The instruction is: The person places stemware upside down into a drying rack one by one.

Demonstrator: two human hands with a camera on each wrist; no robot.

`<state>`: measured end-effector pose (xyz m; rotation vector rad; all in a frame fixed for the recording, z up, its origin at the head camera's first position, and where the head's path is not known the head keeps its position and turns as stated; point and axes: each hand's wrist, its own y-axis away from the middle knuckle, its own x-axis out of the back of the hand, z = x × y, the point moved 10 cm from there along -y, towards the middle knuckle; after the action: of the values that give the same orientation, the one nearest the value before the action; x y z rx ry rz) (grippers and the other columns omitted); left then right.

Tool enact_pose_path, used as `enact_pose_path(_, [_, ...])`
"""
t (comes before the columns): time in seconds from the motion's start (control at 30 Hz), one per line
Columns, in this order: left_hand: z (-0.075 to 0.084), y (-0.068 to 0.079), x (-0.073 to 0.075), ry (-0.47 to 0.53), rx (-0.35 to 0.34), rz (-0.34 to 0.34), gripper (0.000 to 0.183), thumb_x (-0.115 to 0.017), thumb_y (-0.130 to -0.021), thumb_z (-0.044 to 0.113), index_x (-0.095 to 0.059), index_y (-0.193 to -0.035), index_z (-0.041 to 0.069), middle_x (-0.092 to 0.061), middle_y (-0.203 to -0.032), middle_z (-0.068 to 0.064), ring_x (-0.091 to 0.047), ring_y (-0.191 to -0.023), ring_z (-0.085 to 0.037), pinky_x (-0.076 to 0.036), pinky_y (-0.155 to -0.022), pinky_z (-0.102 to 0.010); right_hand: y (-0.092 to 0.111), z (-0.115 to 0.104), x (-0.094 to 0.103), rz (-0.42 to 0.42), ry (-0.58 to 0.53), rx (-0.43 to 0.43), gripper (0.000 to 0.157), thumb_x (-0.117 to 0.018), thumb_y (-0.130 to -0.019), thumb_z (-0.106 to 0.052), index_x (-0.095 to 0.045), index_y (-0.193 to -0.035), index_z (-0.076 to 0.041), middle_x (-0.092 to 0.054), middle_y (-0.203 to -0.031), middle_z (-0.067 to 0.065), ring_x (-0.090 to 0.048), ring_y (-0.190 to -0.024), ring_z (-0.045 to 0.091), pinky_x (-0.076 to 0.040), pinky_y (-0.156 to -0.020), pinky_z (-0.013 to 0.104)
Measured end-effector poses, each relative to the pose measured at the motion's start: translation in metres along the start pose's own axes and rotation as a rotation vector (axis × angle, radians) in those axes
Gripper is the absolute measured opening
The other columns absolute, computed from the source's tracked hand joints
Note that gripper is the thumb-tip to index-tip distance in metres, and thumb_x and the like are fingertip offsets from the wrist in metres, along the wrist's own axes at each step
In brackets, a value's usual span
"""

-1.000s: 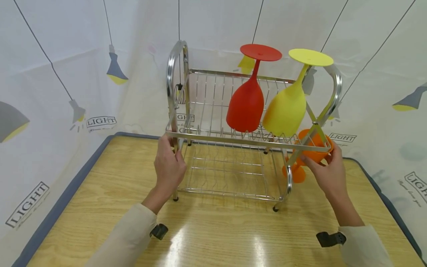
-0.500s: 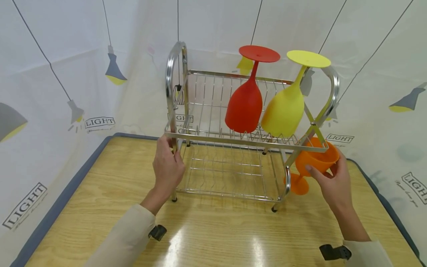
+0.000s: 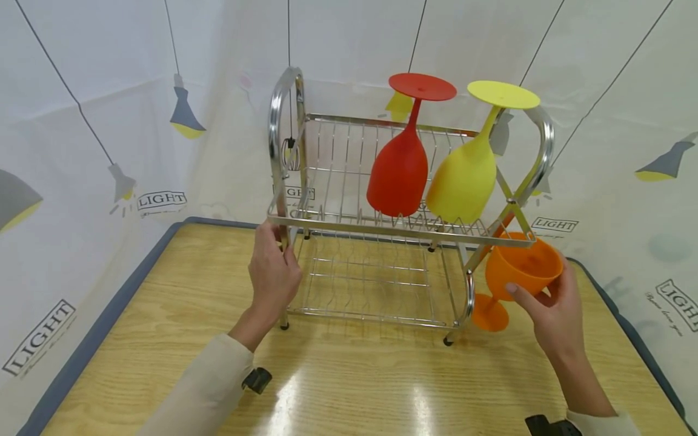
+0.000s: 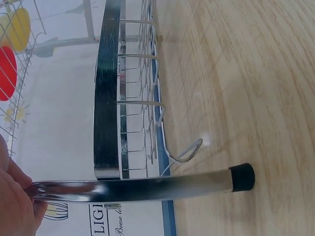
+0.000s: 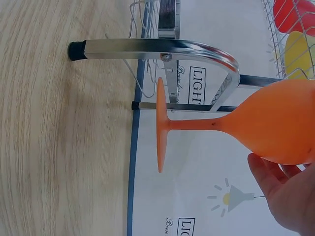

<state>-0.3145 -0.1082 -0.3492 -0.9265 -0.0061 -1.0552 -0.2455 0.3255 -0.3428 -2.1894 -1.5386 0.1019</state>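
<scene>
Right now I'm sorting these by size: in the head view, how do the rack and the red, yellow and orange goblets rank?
1. Rack.
2. Red goblet and yellow goblet: look alike.
3. Orange goblet, partly hidden, so unsure.

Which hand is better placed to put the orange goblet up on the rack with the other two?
Right. The right hand already grips the orange goblet by its bowl, upright beside the rack's right end. The left hand grips the dish rack at its left front post, probably steadying it.

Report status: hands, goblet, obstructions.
Left hand grips rack leg. Right hand holds orange goblet upright, off the table, beside the rack's right end. Rack frame close by it.
</scene>
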Motion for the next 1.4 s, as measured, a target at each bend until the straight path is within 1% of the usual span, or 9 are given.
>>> enact_pose_path(0.17, [0.000, 0.000, 0.000, -0.004, 0.006, -0.005, 0.037, -0.056, -0.086, -0.010, -0.044, -0.120, -0.002, -0.054, -0.104, -0.020, -0.061, -0.090, -0.034, -0.056, -0.064, -0.044, 0.005, -0.005, -0.001, -0.012, -0.039, 0.014, 0.072, -0.065, -0.079, 0.015, -0.041, -0.143, -0.006, -0.049, -0.127, 0.008, -0.054, -0.106, 0.016, -0.050, -0.081, 0.010])
enact_pose_path(0.3, [0.000, 0.001, 0.000, -0.001, 0.010, -0.006, 0.036, -0.056, -0.086, -0.009, -0.044, -0.120, -0.002, -0.054, -0.103, -0.020, -0.061, -0.090, -0.034, -0.056, -0.064, -0.044, 0.008, -0.010, -0.002, -0.023, -0.032, 0.021, 0.070, -0.066, -0.078, 0.014, -0.043, -0.142, -0.006, -0.051, -0.125, 0.008, -0.054, -0.104, 0.017, -0.050, -0.081, 0.011])
enact_pose_path(0.43, [-0.001, 0.001, 0.000, -0.004, 0.016, -0.009, 0.036, -0.057, -0.086, -0.009, -0.045, -0.120, -0.002, -0.054, -0.103, -0.019, -0.061, -0.090, -0.034, -0.056, -0.065, -0.045, 0.009, -0.016, -0.005, -0.044, 0.059, 0.043, 0.069, -0.066, -0.079, 0.011, -0.044, -0.142, -0.006, -0.052, -0.125, 0.006, -0.054, -0.104, 0.016, -0.048, -0.084, 0.010])
enact_pose_path(0.57, [-0.002, 0.002, -0.001, 0.002, 0.016, -0.015, 0.036, -0.056, -0.086, -0.009, -0.045, -0.120, -0.003, -0.054, -0.103, -0.020, -0.060, -0.092, -0.033, -0.057, -0.069, -0.045, 0.012, -0.021, -0.009, -0.078, 0.207, 0.072, 0.070, -0.068, -0.082, 0.005, -0.041, -0.144, -0.009, -0.052, -0.126, 0.001, -0.052, -0.106, 0.014, -0.046, -0.084, 0.008])
enact_pose_path(0.73, [-0.003, 0.002, -0.002, 0.009, 0.022, -0.022, 0.037, -0.056, -0.086, -0.010, -0.045, -0.121, -0.003, -0.054, -0.104, -0.020, -0.060, -0.094, -0.033, -0.057, -0.074, -0.045, 0.015, -0.027, -0.014, -0.099, 0.305, 0.091, 0.072, -0.071, -0.082, 0.000, -0.040, -0.146, -0.013, -0.051, -0.125, -0.005, -0.051, -0.106, 0.010, -0.044, -0.081, 0.006])
enact_pose_path(0.83, [-0.004, 0.003, -0.002, 0.012, 0.025, -0.025, 0.038, -0.056, -0.086, -0.010, -0.045, -0.122, -0.003, -0.054, -0.106, -0.020, -0.060, -0.095, -0.034, -0.057, -0.075, -0.045, 0.015, -0.030, -0.016, -0.110, 0.337, 0.093, 0.073, -0.072, -0.082, -0.002, -0.040, -0.147, -0.015, -0.051, -0.125, -0.005, -0.051, -0.106, 0.008, -0.044, -0.080, 0.006])
enact_pose_path(1.13, [-0.003, 0.002, -0.003, 0.032, 0.020, -0.030, 0.040, -0.056, -0.087, -0.011, -0.044, -0.125, -0.003, -0.053, -0.109, -0.020, -0.060, -0.098, -0.034, -0.057, -0.080, -0.045, 0.016, -0.038, -0.024, -0.150, 0.413, 0.062, 0.071, -0.075, -0.084, -0.012, -0.041, -0.146, -0.016, -0.053, -0.125, 0.006, -0.050, -0.102, 0.004, -0.045, -0.077, 0.009])
enact_pose_path(1.3, [-0.005, 0.002, -0.002, 0.072, 0.054, -0.036, 0.038, -0.056, -0.088, -0.011, -0.045, -0.124, -0.003, -0.053, -0.108, -0.019, -0.060, -0.099, -0.033, -0.057, -0.083, -0.042, 0.016, -0.043, -0.030, -0.186, 0.421, 0.068, 0.070, -0.075, -0.084, -0.015, -0.041, -0.145, -0.015, -0.054, -0.124, 0.006, -0.049, -0.102, 0.004, -0.046, -0.075, 0.009])
enact_pose_path(1.4, [-0.006, 0.002, -0.002, 0.093, 0.060, -0.035, 0.037, -0.056, -0.088, -0.011, -0.046, -0.122, -0.003, -0.053, -0.109, -0.019, -0.059, -0.100, -0.031, -0.057, -0.085, -0.041, 0.016, -0.045, -0.033, -0.206, 0.411, 0.069, 0.069, -0.074, -0.085, -0.015, -0.042, -0.145, -0.014, -0.054, -0.123, 0.006, -0.050, -0.101, 0.004, -0.047, -0.075, 0.010])
